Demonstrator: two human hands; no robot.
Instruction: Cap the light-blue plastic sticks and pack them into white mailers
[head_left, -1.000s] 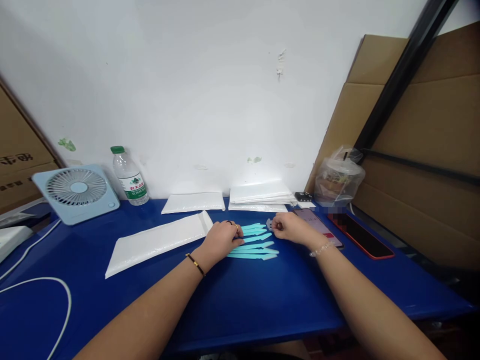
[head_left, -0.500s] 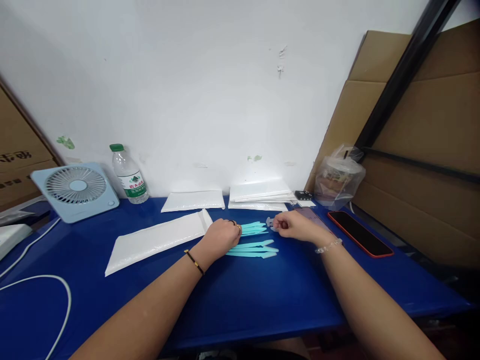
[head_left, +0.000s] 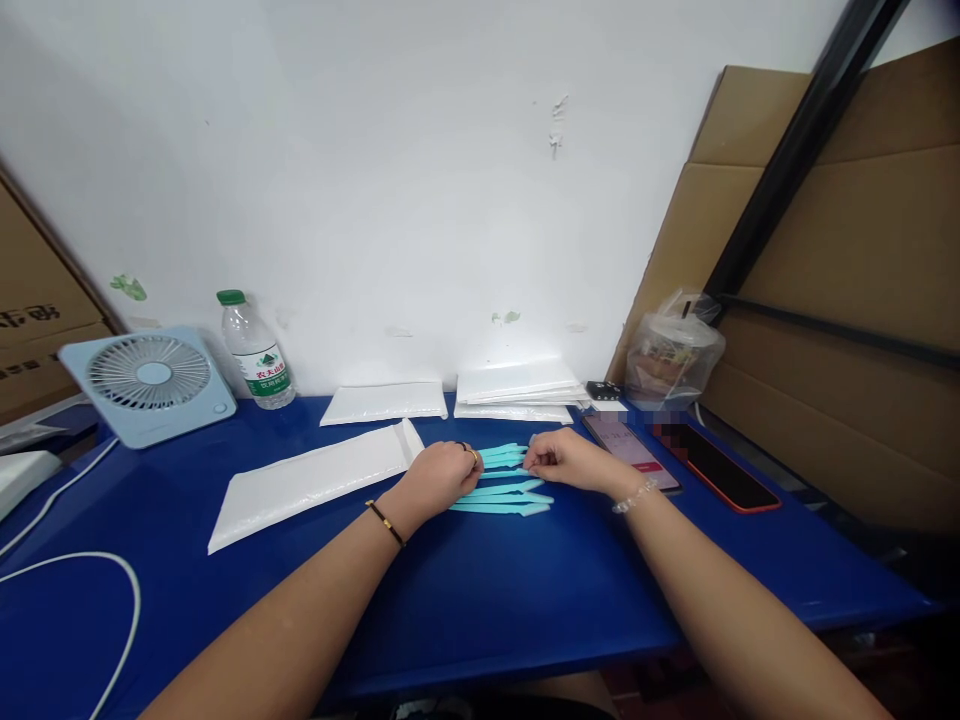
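Several slim turquoise sticks with angled, pale-edged tips, which look like eyebrow razors (head_left: pixel 501 498), lie side by side on the blue table, tips to the right. My left hand (head_left: pixel 441 475) is closed over the handle ends of the upper ones and holds one razor whose tip points right; its fingertips are partly hidden. My right hand (head_left: pixel 564 462) is pinched at that razor's tip, with a small clear plastic cap (head_left: pixel 533 440) between thumb and fingers, mostly covered by them. The lower razors lie loose below both hands.
White padded mailers lie around: a long one (head_left: pixel 311 482) at left, another (head_left: pixel 384 402) behind, a stack (head_left: pixel 517 385) by the wall. A fan (head_left: pixel 154 375) and water bottle (head_left: pixel 262 360) stand left. Two phones, one grey (head_left: pixel 637 455), one red-edged (head_left: pixel 731 475), and a bagged cup (head_left: pixel 671 350) are right.
My right hand has moved left with the clear cap, up to the razor tip by my left hand. More of the grey phone shows. My left hand stays nearly in place.
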